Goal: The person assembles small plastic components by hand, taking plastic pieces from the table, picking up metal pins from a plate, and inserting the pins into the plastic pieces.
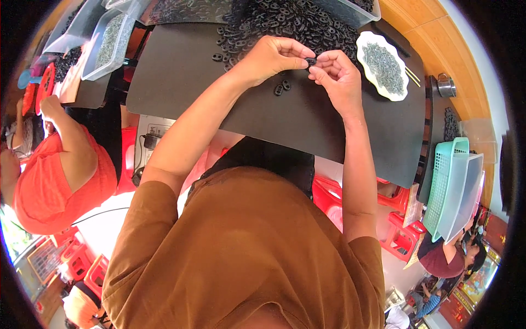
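Above the dark table (263, 115), a small black plastic piece (311, 61) is pinched between the fingertips of both hands. My left hand (274, 57) grips it from the left, thumb and fingers pressed together. From the other side my right hand (341, 79) closes on it with thumb and fingertips, hiding much of it. Below the hands lie two loose black two-holed pieces (282, 88), side by side. Just beyond the hands spreads a large pile of the same black pieces (285, 30). A scalloped white dish (364, 59) of small metal pins (383, 68) stands at my right.
Yellow sticks (412, 77) lie beside the dish. Clear plastic bins (98, 68) stand at the far left. A mint-green basket (441, 186) is off the table's right side. A person in a red top (60, 175) sits at left, near red stools (76, 257).
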A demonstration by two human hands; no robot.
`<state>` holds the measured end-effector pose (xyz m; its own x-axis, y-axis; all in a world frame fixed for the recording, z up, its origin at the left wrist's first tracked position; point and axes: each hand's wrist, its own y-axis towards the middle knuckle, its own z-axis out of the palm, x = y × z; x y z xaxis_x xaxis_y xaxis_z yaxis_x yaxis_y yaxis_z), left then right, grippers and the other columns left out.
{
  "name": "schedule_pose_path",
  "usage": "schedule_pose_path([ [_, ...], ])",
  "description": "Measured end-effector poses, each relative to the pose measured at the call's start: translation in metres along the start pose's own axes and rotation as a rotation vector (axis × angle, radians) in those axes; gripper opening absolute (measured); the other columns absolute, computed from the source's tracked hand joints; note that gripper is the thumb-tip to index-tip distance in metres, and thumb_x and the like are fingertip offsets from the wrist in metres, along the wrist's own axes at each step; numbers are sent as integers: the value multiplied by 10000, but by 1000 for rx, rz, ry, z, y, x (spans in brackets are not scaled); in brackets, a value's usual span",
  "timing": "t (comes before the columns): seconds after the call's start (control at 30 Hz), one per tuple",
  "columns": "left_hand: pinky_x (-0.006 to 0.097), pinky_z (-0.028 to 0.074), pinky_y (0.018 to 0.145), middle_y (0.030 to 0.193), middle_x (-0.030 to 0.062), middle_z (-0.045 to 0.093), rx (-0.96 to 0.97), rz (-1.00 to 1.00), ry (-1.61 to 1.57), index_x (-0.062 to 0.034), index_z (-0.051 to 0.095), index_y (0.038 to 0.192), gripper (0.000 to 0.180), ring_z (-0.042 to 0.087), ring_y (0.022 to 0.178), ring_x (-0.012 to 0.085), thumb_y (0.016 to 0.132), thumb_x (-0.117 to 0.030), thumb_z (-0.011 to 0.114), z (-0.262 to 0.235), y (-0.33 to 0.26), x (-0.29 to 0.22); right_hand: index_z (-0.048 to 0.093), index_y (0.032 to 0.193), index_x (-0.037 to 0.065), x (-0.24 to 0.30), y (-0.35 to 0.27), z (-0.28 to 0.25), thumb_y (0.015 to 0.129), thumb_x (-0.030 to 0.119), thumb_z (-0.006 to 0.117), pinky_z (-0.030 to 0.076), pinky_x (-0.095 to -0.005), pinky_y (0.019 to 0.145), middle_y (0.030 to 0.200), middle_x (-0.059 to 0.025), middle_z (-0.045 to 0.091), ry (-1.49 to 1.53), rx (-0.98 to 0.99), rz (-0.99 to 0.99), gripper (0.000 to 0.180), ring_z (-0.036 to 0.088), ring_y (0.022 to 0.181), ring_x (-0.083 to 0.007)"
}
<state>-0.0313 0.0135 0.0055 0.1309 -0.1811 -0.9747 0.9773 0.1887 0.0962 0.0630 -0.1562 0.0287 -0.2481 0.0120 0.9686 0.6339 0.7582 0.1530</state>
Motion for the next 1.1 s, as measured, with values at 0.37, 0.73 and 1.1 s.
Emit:
schedule_pose_path([
  [0.37, 235, 512, 731, 824, 27, 678, 19, 94, 385, -5, 675, 923, 113, 625, 765, 74, 812, -11, 656, 15, -9, -2, 587, 888, 2, -6, -18, 7, 780, -27, 694, 494, -216, 620, 755, -43, 657, -262, -84, -45, 155, 636, 703, -81],
  [0.73, 302, 532, 659, 783, 130, 678, 19, 322, 679, -2, 670, 883, 141, 675, 712, 208, 742, 1, 666, 31, -13, 0, 638, 844, 7, -10, -35, -3, 741, -10, 725, 466, -221, 585, 733, -38, 645, -339, -95, 5, 136, 588, 667, -73],
  [1.1, 323, 527, 646, 785, 129, 681, 20, 363, 713, -21, 698, 831, 107, 671, 704, 255, 724, -21, 685, 29, -14, 4, 637, 806, -11, -12, -36, 0, 727, -17, 727, 449, -232, 546, 702, -43, 624, -411, -132, -36, 120, 569, 598, -89],
])
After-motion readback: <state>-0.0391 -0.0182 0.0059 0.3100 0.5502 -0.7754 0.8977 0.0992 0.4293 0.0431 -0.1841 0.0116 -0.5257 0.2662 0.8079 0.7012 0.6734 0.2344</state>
